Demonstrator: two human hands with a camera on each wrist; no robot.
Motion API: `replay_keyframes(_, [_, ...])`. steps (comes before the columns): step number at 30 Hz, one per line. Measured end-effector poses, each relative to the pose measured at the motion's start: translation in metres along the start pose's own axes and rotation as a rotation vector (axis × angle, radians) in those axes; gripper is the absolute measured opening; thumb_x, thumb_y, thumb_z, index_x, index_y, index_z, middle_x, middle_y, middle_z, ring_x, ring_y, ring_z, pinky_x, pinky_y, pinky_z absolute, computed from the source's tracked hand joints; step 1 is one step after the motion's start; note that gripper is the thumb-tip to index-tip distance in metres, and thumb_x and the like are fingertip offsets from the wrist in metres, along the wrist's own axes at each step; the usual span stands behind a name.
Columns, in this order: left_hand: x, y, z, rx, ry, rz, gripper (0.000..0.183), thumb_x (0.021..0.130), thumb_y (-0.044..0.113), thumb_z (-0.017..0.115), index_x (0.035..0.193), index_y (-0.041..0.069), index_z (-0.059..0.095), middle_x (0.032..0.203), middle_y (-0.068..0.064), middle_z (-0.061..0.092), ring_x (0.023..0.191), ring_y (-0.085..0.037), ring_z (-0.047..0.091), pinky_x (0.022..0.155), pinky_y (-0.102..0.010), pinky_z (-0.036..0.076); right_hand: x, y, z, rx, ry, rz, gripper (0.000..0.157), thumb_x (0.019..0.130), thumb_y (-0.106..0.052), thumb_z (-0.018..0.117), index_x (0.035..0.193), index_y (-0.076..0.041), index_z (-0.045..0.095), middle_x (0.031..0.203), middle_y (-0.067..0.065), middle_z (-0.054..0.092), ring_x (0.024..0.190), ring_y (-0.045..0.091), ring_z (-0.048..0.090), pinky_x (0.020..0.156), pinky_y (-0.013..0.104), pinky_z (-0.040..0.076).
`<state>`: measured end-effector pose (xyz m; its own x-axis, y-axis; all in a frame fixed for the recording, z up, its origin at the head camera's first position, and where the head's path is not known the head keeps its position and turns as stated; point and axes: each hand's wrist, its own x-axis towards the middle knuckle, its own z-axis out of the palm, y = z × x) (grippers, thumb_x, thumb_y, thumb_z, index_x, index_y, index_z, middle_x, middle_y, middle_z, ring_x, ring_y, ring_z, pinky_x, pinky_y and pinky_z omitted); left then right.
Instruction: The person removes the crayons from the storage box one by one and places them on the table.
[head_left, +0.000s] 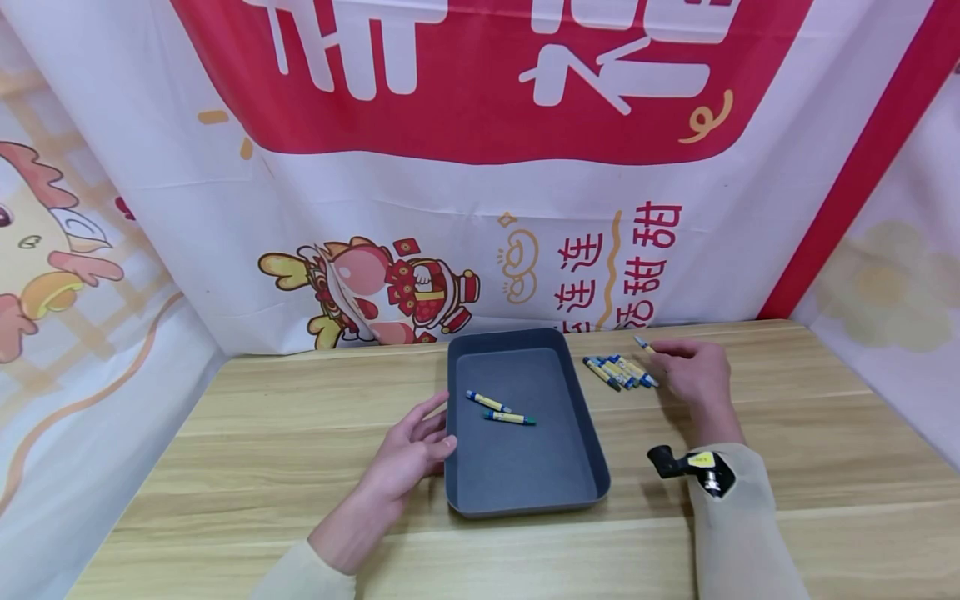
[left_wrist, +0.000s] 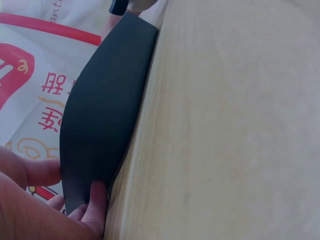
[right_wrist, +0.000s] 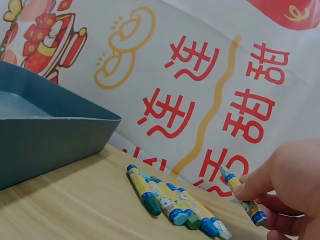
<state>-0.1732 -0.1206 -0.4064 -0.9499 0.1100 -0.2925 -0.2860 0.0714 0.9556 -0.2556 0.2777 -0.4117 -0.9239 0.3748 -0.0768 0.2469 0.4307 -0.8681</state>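
Note:
A dark grey rectangular tray (head_left: 525,475) lies on the table, its long side running away from me. My left hand (head_left: 411,450) holds the tray's left side, thumb at the rim and fingers against the outer wall. Inside the tray are two crayons with yellow wrappers, one pale-tipped (head_left: 487,402) and one green-tipped (head_left: 512,417). Beyond the tray's right side, my right hand (head_left: 693,371) pinches a pale-tipped crayon (right_wrist: 245,202) between thumb and fingers, tip up. Several more crayons (right_wrist: 172,200) lie side by side on the table just left of that hand.
The wooden table (head_left: 315,433) ends at the back against a white and red printed cloth (head_left: 480,217). The tray's far end stands close to that cloth. A small black device (head_left: 697,467) is fixed on the right sleeve.

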Motion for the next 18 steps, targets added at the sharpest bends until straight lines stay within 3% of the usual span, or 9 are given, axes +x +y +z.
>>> replay_keyframes(7, [0.0005, -0.0007, 0.0002, -0.003, 0.001, 0.001, 0.068, 0.102, 0.002, 0.062, 0.163, 0.024, 0.043, 0.166, -0.020, 0.046, 0.146, -0.037, 0.054, 0.105, -0.044, 0.057, 0.0019, 0.0025, -0.0003, 0.005, -0.017, 0.059, 0.039, 0.102, -0.019, 0.068, 0.140, -0.012, 0.070, 0.145, 0.019, 0.062, 0.135, 0.034, 0.052, 0.099, 0.040, 0.044])
replay_keyframes(18, [0.0008, -0.0005, 0.0005, -0.002, 0.003, -0.005, 0.068, 0.102, 0.002, 0.062, 0.163, 0.025, 0.043, 0.166, -0.018, 0.046, 0.147, -0.038, 0.052, 0.106, -0.045, 0.056, 0.0054, 0.0071, 0.0055, -0.044, -0.003, 0.030, 0.035, 0.100, -0.019, 0.071, 0.134, -0.008, 0.073, 0.143, 0.022, 0.066, 0.136, 0.038, 0.054, 0.107, 0.047, 0.044])
